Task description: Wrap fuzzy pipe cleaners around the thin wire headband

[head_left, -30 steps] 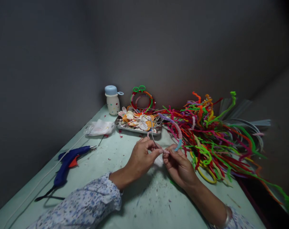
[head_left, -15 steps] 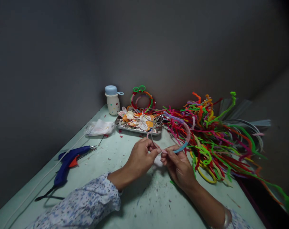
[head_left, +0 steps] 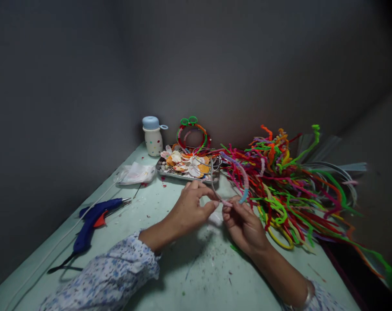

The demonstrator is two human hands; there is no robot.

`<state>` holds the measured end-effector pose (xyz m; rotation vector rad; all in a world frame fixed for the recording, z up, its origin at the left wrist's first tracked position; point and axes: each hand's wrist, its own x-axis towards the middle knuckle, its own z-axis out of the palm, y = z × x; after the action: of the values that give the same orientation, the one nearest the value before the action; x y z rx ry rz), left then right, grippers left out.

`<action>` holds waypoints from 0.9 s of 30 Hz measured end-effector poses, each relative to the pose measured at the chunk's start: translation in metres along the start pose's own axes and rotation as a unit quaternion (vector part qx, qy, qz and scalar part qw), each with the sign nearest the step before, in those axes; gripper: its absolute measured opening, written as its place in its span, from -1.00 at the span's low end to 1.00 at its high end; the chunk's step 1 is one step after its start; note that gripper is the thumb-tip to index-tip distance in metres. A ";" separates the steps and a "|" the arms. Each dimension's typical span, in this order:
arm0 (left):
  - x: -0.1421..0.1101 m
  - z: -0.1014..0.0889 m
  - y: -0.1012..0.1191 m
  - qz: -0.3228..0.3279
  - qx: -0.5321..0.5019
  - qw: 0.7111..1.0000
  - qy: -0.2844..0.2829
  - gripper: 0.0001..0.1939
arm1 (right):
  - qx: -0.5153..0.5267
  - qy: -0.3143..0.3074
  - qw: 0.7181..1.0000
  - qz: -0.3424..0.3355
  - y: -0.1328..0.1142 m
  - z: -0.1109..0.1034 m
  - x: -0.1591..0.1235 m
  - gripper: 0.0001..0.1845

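Note:
A hairband stands upright over the table, its right side wrapped in fuzzy purple, pink and light blue pipe cleaner. Its left side is a bare thin pale band. My right hand is closed on the hairband's lower part, beside the blue section, with fingertips pinched together. A short pink pipe cleaner wrap shows on the band between my hands. My left hand is curled, thumb and forefinger tips meeting at the end of this pink wrap; the strand between them is mostly hidden.
Behind my hands stands a metal tray of flower pieces and small beads. A heap of colourful pipe cleaners covers the right side. On the left lie a blue glue gun, its white cord, and a plastic bag. A bottle stands behind.
The hairband has turned and shifted slightly left in my right hand. My left hand has changed its finger pose around the pink strand, and its forearm has moved slightly left.

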<state>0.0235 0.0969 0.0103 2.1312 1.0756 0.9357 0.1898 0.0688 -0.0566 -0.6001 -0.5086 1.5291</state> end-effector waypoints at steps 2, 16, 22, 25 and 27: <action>0.000 -0.003 0.001 0.025 0.037 0.999 0.010 -0.85 | 0.033 0.012 0.999 0.027 -0.003 -0.001 0.002 -0.83; -0.012 0.016 -0.010 0.132 0.216 0.966 0.059 -0.83 | 0.024 0.036 0.998 0.043 -0.002 0.004 0.002 -0.81; -0.012 0.015 -0.009 0.153 0.280 0.944 0.084 -0.86 | 0.010 0.031 0.999 0.036 0.001 0.003 0.003 -0.82; -0.012 0.016 -0.010 0.171 0.291 0.937 0.094 -0.85 | -0.004 0.022 0.999 0.032 0.003 0.000 0.003 -0.84; -0.012 0.017 -0.011 0.185 0.305 0.930 0.093 -0.83 | -0.015 0.017 0.999 0.027 0.003 0.000 0.003 -0.85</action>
<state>0.0267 0.0896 -0.0112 2.8806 1.1901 1.0902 0.1875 0.0719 -0.0594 -0.6658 -0.4935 1.5618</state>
